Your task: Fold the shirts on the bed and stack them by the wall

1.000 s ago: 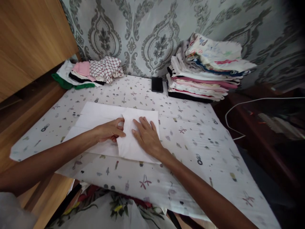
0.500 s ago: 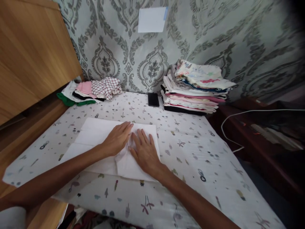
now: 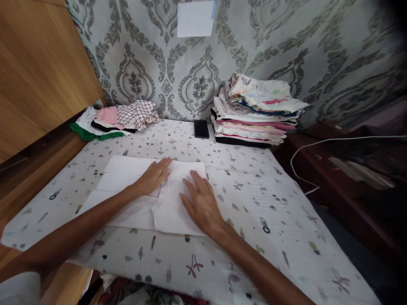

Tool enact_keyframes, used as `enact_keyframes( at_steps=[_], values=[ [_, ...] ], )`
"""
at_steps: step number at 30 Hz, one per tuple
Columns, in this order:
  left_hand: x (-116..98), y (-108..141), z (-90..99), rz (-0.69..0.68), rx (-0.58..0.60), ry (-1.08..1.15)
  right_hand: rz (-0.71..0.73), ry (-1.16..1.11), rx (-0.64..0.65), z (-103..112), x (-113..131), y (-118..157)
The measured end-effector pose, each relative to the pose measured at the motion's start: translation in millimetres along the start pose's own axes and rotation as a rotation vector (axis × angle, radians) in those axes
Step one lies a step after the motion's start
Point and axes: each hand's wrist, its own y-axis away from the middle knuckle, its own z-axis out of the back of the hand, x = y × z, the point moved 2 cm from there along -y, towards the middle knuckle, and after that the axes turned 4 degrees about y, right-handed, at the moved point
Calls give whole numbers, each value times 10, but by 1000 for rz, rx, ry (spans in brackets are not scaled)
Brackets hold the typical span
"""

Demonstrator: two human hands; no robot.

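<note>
A white folded cloth, seemingly a garment (image 3: 133, 216), lies flat on the patterned sheet (image 3: 254, 199). Its right part is folded over in a layer with a slightly wrinkled edge near the middle. My left hand (image 3: 154, 176) rests on the cloth close to its far edge, palm down with fingers stretched out. On the right part of the cloth lies my right hand (image 3: 203, 203), fingers spread and thumb apart. Neither hand grips anything. My left forearm covers some of the cloth's left side.
At the back right stands a tall stack of folded clothes (image 3: 254, 123), with a black phone-like object (image 3: 201, 128) beside it. A lower pile of clothes (image 3: 111, 120) sits at the back left near the wooden cabinet (image 3: 47, 72). A white cable (image 3: 294, 165) hangs at the right.
My right hand has slid right and slightly toward me, away from the left hand. The left hand has shifted a little left. The folded layer looks smoother, and the camera view has shifted slightly.
</note>
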Motion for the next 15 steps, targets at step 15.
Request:
enact_keyframes(
  at_steps=[15],
  values=[
    [-596,84,-518,-239,247,75,-622,-661,98,180,-486,68]
  ],
)
